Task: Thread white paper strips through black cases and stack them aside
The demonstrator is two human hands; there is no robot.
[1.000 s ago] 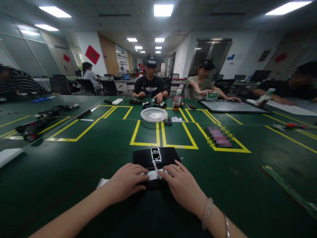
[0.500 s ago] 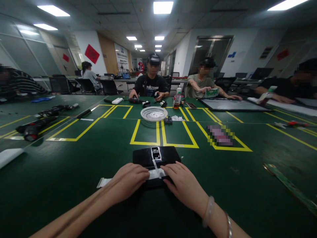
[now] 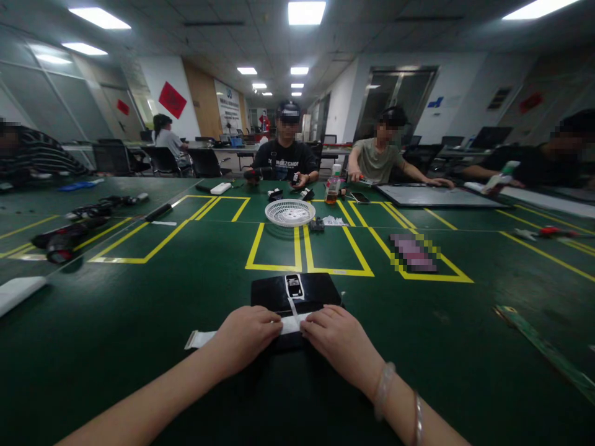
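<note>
A black flat-sided device [image 3: 269,293] lies on the table in front of me, with a small white-rimmed window [image 3: 294,285] in its upper part. Across its lower part runs a white flat ribbon cable [image 3: 289,324], and a narrow white strip rises from it toward the window. My left hand [image 3: 248,334] is closed with its fingertips on the left of the cable, whose connector end [image 3: 199,339] sticks out beyond my wrist. From the right, my right hand [image 3: 337,334] is also closed, fingers bent onto the cable. The fingers hide part of the cable and device.
A white plastic basket [image 3: 290,212] stands beyond the device. A pixelated pinkish object [image 3: 413,253] lies to the right, near a long green circuit board [image 3: 543,341]. Black tools [image 3: 69,238] and a white block [image 3: 21,293] are on the left. Several people sit around the table.
My right fingers have drawn in and bent more onto the cable. The co-worker opposite has raised a black tool, and the one to the right has lowered a green item.
</note>
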